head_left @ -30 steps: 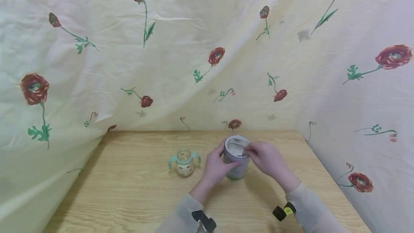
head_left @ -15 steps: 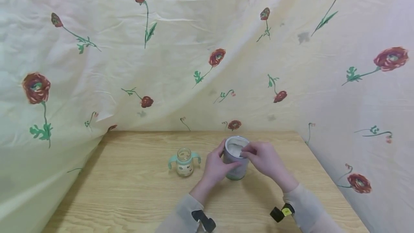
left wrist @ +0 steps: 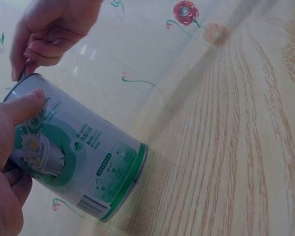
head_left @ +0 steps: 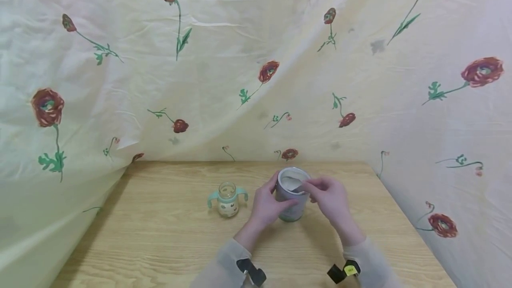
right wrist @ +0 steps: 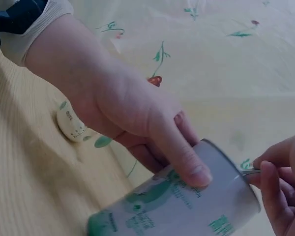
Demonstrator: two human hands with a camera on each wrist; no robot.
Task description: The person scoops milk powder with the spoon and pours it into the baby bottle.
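A milk powder can (head_left: 290,214), white with green print and a bare open top, stands on the table. My left hand (head_left: 266,206) grips its side, thumb across the front, as the left wrist view also shows. My right hand (head_left: 330,197) is at the can's right rim, pinching the thin metal handle of a spoon (right wrist: 250,171). The spoon's lower end reaches into the can. Pale powder (head_left: 289,182) shows inside. To the left of the can stands a baby bottle (head_left: 228,208) without a lid, with two mint-green handles.
The wooden table (head_left: 168,234) ends at the back and right against a cream cloth (head_left: 224,79) printed with red flowers. A dark camera strap is on each sleeve; the right one (head_left: 345,271) hangs low over the table.
My right hand has dipped slightly into the can and drawn back toward its right rim, the wrist swinging left. My left hand keeps its grip; can and bottle have not moved.
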